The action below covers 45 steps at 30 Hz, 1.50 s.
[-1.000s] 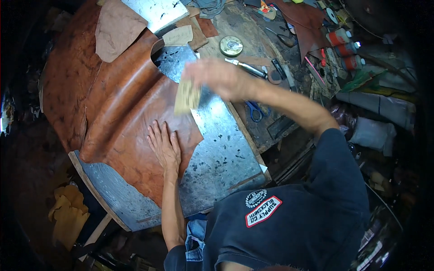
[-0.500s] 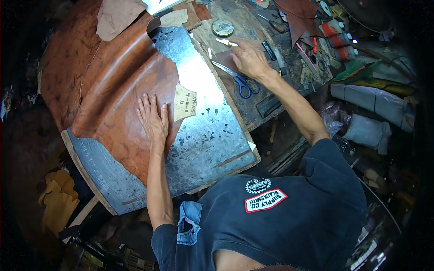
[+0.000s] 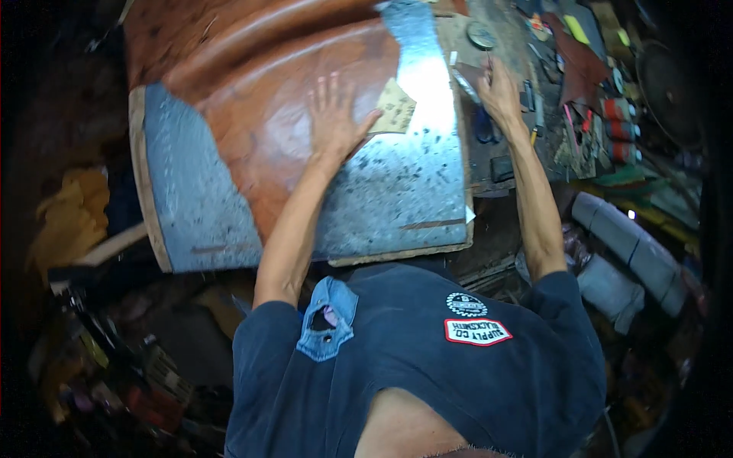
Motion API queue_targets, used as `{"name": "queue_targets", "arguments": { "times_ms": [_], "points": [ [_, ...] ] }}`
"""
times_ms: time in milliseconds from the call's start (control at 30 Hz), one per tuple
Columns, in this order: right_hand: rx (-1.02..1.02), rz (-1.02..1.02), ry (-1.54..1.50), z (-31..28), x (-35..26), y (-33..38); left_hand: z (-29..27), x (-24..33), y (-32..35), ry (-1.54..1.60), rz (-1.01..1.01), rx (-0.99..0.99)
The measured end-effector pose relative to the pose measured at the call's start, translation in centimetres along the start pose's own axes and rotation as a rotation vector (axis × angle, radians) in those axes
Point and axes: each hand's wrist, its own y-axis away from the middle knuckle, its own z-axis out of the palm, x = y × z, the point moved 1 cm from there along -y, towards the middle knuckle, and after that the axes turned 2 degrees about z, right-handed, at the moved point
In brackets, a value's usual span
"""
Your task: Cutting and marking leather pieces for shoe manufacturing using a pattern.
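- From where I stand, the pale card template point(image 3: 394, 111) sits just right of the left hand point(image 3: 333, 118), at the thumb's tip; whether the thumb presses the card or only meets its edge, I can't tell.
- The card bridges the leather's right-hand border, part on the brown leather point(image 3: 267, 126), part over the metal-topped board point(image 3: 405, 187).
- It looks little longer than wide; its longer way seems to run away from the person, the far end leaning right.
- The left hand is plainly the nearer one: palm down, fingers fanned across the leather and pointing away from the body, thumb stretched toward the card.
- The right hand point(image 3: 500, 95) is well apart from the card, past the board's right edge and over the workbench point(image 3: 510, 47).
- Its fingers look drawn together, tips just short of the round tin point(image 3: 481, 35); blur keeps me from telling whether they pinch anything.
- Blue-handled scissors point(image 3: 482, 124) lie just left of that hand, between it and the board.
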Motion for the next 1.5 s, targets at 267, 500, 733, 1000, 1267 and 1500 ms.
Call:
{"name": "queue_targets", "arguments": {
  "times_ms": [267,500,733,1000,1267,1500],
  "points": [
    [-0.235,-0.104,0.356,7.5,-14.5,10.6,-1.6,1.2,9.8,0.275,0.021,-0.008],
    [-0.254,-0.009,0.345,8.4,-15.5,13.0,-6.5,-12.4,20.0,0.004,-0.149,-0.074],
    [-0.341,0.212,0.250,9.2,-14.5,10.3,-8.1,-16.1,23.9,0.124,-0.107,-0.040],
    [-0.315,0.319,0.290,9.6,-15.7,10.2,-8.7,-16.2,24.6,0.193,-0.103,0.026],
    [-0.279,0.453,0.034,8.9,-13.5,8.8,-8.6,-15.6,26.1,0.202,-0.109,0.067],
    [-0.219,0.480,-0.588,5.1,-19.7,11.4,-9.8,-15.2,28.3,0.336,-0.054,0.051]
  ]
}}
